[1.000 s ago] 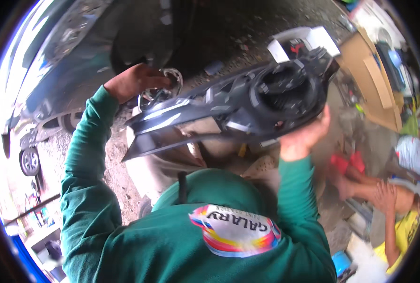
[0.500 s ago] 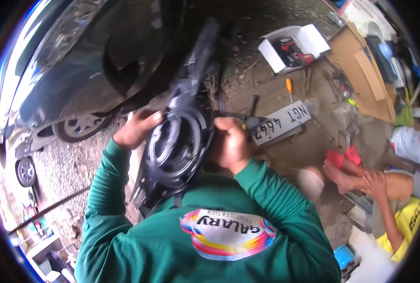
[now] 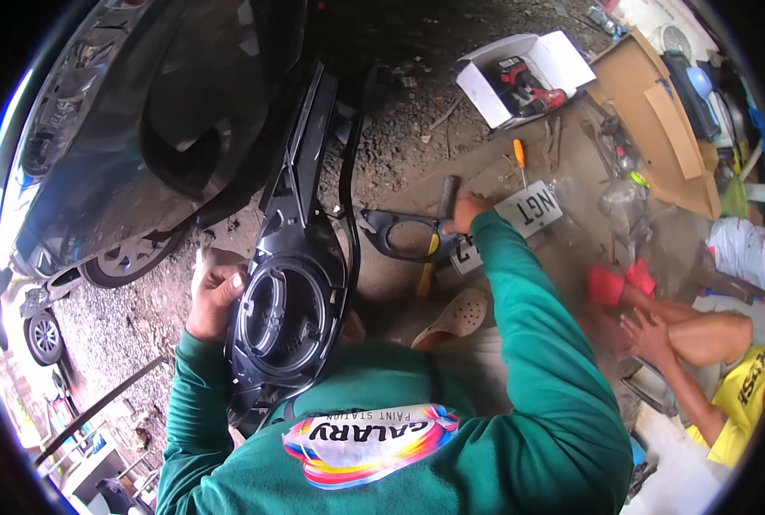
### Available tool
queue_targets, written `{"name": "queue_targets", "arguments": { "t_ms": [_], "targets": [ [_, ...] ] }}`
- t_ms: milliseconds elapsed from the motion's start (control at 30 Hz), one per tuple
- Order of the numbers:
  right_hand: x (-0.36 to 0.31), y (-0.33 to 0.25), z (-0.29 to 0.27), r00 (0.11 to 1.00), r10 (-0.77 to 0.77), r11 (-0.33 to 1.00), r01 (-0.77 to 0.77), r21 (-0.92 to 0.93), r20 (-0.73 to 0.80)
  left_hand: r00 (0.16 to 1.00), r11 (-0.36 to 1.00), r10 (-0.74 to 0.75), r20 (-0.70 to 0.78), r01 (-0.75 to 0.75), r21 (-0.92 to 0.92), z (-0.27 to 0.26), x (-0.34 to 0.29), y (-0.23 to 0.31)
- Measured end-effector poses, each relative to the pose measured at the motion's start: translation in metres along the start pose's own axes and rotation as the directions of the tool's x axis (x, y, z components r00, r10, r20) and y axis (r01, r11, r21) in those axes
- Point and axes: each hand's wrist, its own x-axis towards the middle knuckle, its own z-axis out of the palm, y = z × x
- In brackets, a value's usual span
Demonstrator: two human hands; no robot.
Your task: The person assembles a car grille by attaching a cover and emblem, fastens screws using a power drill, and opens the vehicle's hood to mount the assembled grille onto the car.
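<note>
A long black plastic car part (image 3: pixel 324 296) with a large round opening leans against my body and reaches up toward the car. My left hand (image 3: pixel 215 290) grips its left edge, thumb on the front face. My right hand (image 3: pixel 472 212) reaches down to the floor, its fingers closed at the right end of a smaller black trim piece (image 3: pixel 386 246) with a ring-shaped opening. A dark tool handle (image 3: pixel 449 196) lies beside those fingers. Under them is a white number plate (image 3: pixel 530 210), partly covered by my hand and sleeve. A yellow-handled tool (image 3: pixel 425 280) lies by the trim.
The dark car bumper (image 3: pixel 168 112) rises at the left. An orange-handled screwdriver (image 3: pixel 520 156), a white box (image 3: pixel 484 96) with a red-and-black power drill (image 3: pixel 541 99) and flattened cardboard (image 3: pixel 657 129) lie beyond. Another person's bare leg (image 3: pixel 700 330) is at the right.
My right hand has let go of the large black part and moved right and down to the smaller trim. My left hand still holds the large part, which has shifted slightly left.
</note>
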Motion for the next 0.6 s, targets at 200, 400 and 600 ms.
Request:
{"name": "queue_targets", "arguments": {
  "t_ms": [200,400,600],
  "targets": [
    [0.046,0.007,0.031,0.960,-0.079,0.997,0.070,0.044,0.268,0.998,1.000,-0.008,-0.069,0.009,0.002,-0.021,0.008,-0.011],
    [-0.006,0.024,0.002,0.894,-0.420,0.854,0.448,0.266,-0.158,0.996,1.000,-0.016,-0.087,0.018,0.019,0.010,0.014,0.021],
    [-0.216,0.093,-0.152,0.498,-0.237,0.959,0.259,-0.117,-0.834,0.981,0.997,0.032,-0.189,-0.018,0.076,0.020,0.007,0.030]
  ]
}}
